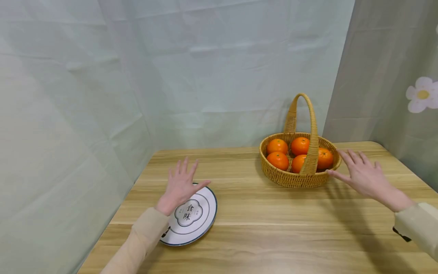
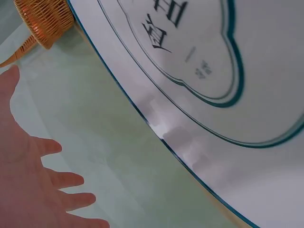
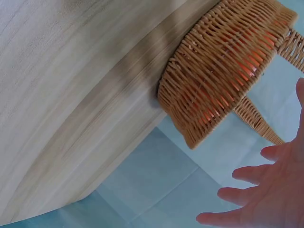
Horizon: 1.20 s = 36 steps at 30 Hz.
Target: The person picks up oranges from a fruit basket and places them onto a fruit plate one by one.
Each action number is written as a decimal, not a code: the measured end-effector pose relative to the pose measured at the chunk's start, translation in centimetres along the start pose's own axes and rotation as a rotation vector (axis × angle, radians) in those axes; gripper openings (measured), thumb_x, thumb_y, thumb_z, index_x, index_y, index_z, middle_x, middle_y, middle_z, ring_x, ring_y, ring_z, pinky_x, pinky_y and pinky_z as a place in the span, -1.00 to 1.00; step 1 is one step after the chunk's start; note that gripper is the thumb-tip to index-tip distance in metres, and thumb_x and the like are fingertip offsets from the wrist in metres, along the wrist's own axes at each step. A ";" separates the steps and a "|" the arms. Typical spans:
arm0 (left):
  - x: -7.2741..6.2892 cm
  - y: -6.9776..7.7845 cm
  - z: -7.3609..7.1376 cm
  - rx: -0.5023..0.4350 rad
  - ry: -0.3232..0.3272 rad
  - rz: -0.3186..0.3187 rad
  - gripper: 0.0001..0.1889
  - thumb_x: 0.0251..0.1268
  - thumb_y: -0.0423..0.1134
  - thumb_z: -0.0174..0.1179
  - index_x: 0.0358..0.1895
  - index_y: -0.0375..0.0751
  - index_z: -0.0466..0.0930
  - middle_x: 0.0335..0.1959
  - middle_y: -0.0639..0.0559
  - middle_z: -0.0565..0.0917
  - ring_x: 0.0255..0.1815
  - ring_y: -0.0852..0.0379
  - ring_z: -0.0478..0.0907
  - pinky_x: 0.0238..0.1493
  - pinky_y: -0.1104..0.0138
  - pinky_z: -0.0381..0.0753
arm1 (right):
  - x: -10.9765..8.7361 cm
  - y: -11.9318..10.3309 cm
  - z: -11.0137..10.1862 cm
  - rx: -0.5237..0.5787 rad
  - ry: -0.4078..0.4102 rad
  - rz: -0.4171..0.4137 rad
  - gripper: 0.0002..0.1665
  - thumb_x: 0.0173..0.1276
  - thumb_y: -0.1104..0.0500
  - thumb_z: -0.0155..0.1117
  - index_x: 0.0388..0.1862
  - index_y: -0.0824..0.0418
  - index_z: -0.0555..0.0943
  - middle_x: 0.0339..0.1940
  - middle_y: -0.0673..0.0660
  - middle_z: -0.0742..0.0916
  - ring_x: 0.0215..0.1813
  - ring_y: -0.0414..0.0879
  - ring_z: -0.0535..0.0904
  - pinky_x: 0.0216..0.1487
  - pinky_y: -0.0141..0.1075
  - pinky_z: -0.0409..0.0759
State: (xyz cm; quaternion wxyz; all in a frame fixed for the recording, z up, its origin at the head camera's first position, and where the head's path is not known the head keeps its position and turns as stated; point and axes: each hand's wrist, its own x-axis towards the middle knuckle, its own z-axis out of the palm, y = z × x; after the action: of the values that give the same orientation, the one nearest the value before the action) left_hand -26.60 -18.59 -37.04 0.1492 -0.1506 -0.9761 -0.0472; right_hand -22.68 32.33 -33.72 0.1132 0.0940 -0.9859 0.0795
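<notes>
A white plate point(image 1: 205, 213) with a blue rim and dark characters in its middle lies at the left of the table. My left hand point(image 1: 180, 186) hovers over its far side, fingers spread and holding nothing. At the back right stands a wicker basket point(image 1: 287, 178) with a tall arched handle point(image 1: 313, 129). Several orange fruits, such as this tangerine point(image 1: 278, 161), sit inside it. My right hand point(image 1: 367, 177) is beside the basket's right end, fingers extended, with the fingertips right at the rim in the head view. In the right wrist view that hand point(image 3: 270, 194) holds nothing.
The wooden table point(image 1: 260, 228) spans the space between plate and basket. Pale cloth point(image 1: 222, 76) hangs behind and to the left. A grey curtain point(image 1: 376, 76) with a flower print point(image 1: 423, 94) hangs at the right, close to the table's edge.
</notes>
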 end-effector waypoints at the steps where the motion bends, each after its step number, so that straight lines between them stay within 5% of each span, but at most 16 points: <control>1: -0.1 -0.2 0.0 -0.007 0.005 0.003 -0.08 0.07 0.44 -0.14 0.38 -0.14 0.06 0.34 -0.34 -0.01 0.29 -0.36 -0.10 0.12 -0.25 -0.11 | 0.0 0.1 0.0 0.004 -0.001 0.003 0.02 0.26 -0.35 -0.06 0.38 0.35 -0.05 0.26 0.54 0.14 0.20 0.51 -0.05 -0.06 0.45 -0.17; 7: -0.6 -1.7 0.2 -0.048 0.016 -0.006 -0.12 0.10 0.36 -0.03 0.33 -0.26 0.13 0.24 -0.44 0.13 0.20 -0.39 0.07 0.12 -0.16 0.07 | 0.3 0.5 -0.1 0.040 -0.014 0.017 0.01 0.28 -0.33 -0.08 0.40 0.31 -0.12 0.26 0.55 0.13 0.20 0.51 -0.06 -0.08 0.46 -0.16; 15: -1.8 -3.4 -0.3 -0.065 -0.066 -0.076 -0.11 0.15 0.38 -0.15 0.32 -0.32 0.13 0.21 -0.47 0.17 0.16 -0.41 0.12 -0.09 -0.22 0.29 | 0.8 1.1 0.2 0.072 -0.011 0.033 0.00 0.30 -0.32 -0.11 0.39 0.36 -0.12 0.25 0.56 0.12 0.18 0.52 -0.03 -0.08 0.44 -0.08; 36: -2.8 -5.9 -1.8 -0.028 -0.186 -0.090 -0.13 0.21 0.37 -0.26 0.26 -0.40 0.22 0.16 -0.52 0.22 0.16 -0.43 0.13 -0.13 -0.21 0.31 | 1.6 2.0 0.7 0.216 -0.036 0.028 0.00 0.34 -0.23 -0.08 0.36 0.47 -0.17 0.22 0.65 0.07 0.16 0.56 -0.01 0.00 0.37 -0.02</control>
State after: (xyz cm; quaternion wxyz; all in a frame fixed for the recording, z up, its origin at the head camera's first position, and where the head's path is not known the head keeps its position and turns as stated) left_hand -25.42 -25.24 -36.47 0.0533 -0.1122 -0.9908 -0.0535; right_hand -24.75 33.84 -34.30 0.0836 0.0931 -0.9747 0.1852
